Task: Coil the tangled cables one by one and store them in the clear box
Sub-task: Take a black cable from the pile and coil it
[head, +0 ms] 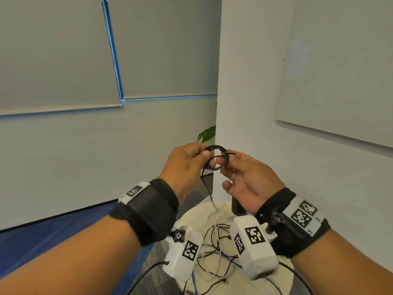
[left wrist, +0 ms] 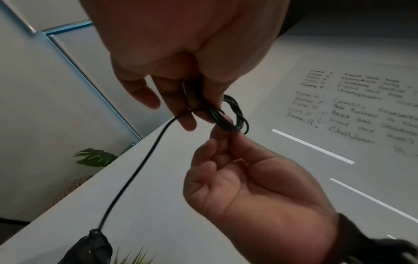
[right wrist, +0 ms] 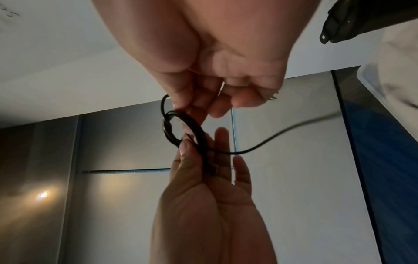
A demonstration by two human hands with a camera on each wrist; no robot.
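A thin black cable is wound into a small coil (head: 215,147) held up at chest height between both hands. My left hand (head: 205,153) pinches the coil's left side between thumb and fingers. My right hand (head: 226,165) pinches its right side with curled fingertips. The cable's loose tail (head: 207,188) hangs from the coil toward the table. The left wrist view shows the coil (left wrist: 235,116) and the tail (left wrist: 140,166) running down from my left hand (left wrist: 196,100). The right wrist view shows the coil (right wrist: 194,123) under my right hand (right wrist: 192,105). No clear box is plainly in view.
Below my wrists stands a round white table (head: 197,211) with a tangle of black, white and blue cables (head: 214,248). A dark upright object (head: 238,204) stands at its far edge. A white wall corner and a whiteboard (head: 340,71) rise close ahead.
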